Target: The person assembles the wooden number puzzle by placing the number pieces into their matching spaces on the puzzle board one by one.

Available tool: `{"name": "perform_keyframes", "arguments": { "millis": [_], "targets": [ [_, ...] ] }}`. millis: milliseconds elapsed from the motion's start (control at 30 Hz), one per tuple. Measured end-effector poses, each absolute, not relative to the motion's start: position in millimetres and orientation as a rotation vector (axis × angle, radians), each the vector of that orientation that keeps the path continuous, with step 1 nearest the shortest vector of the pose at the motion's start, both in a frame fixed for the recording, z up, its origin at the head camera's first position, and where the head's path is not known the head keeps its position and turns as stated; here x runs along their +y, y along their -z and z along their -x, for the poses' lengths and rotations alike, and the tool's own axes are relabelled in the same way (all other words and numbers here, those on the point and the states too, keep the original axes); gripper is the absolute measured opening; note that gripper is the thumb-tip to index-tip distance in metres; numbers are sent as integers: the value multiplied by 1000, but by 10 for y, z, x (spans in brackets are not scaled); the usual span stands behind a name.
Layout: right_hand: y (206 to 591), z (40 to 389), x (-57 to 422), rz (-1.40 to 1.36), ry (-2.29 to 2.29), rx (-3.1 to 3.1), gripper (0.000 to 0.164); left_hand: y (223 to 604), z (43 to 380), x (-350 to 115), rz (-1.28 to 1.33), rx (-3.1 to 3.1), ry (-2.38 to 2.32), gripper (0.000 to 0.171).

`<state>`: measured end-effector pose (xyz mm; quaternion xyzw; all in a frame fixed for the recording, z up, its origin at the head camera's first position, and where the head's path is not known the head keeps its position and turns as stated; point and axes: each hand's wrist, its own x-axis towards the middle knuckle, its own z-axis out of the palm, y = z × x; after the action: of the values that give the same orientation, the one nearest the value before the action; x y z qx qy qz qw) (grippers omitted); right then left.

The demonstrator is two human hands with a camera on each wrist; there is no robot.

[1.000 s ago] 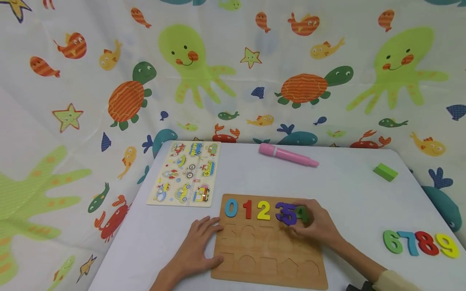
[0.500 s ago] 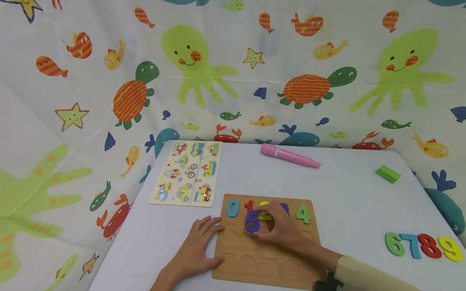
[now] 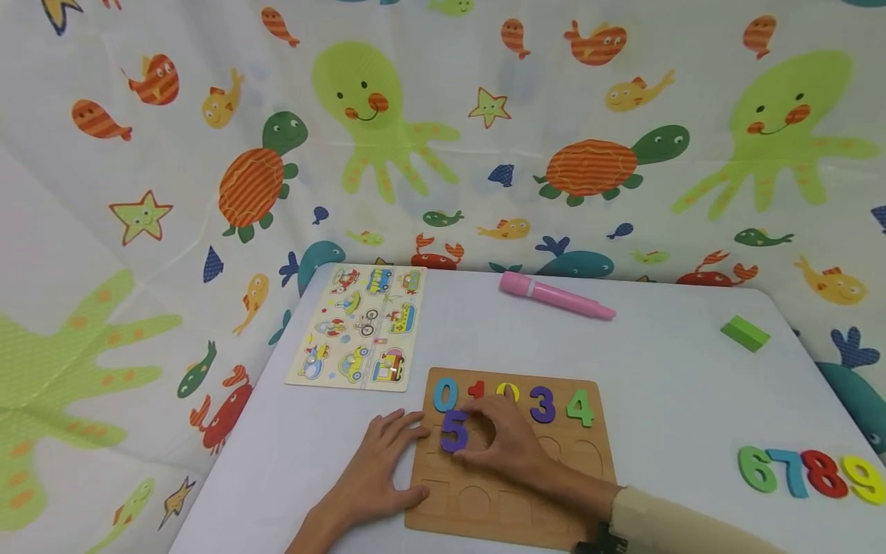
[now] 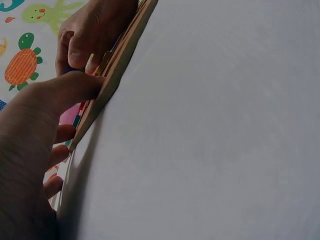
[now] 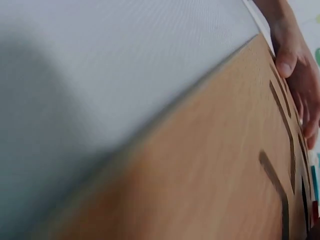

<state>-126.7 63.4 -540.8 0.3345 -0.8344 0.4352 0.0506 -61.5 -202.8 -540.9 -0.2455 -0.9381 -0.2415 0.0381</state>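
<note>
My right hand (image 3: 508, 438) pinches a purple number 5 (image 3: 454, 432) between thumb and fingers, over the left end of the second row of the wooden number board (image 3: 512, 515). Along the board's top row sit a blue 0 (image 3: 446, 395), a red 1 (image 3: 476, 389), a yellow 2 (image 3: 508, 392), a purple 3 (image 3: 543, 405) and a green 4 (image 3: 580, 408); my right hand partly covers the 1 and 2. My left hand (image 3: 377, 469) rests at the board's left edge, fingers spread. In the left wrist view, its thumb (image 4: 82, 90) touches the board's edge.
A green 6 (image 3: 757, 469), blue 7 (image 3: 791, 472), red 8 (image 3: 824, 473) and yellow 9 (image 3: 862, 478) lie at the right. A vehicle picture board (image 3: 360, 327) is at the back left, a pink marker (image 3: 557, 295) at the back, and a green block (image 3: 745, 333) at the back right.
My right hand has carried the purple 5 leftward from beside the 3 and 4 to the second row's left end, uncovering the 3 and 4. My left hand has stayed at the board's edge.
</note>
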Motion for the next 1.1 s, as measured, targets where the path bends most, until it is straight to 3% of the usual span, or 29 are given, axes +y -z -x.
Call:
{"name": "perform_keyframes", "arguments": {
  "millis": [1100],
  "targets": [
    [5413, 1197, 443, -1041, -972, -2685, 65, 5408, 633, -2041, 733, -2936, 733, 76]
  ]
}}
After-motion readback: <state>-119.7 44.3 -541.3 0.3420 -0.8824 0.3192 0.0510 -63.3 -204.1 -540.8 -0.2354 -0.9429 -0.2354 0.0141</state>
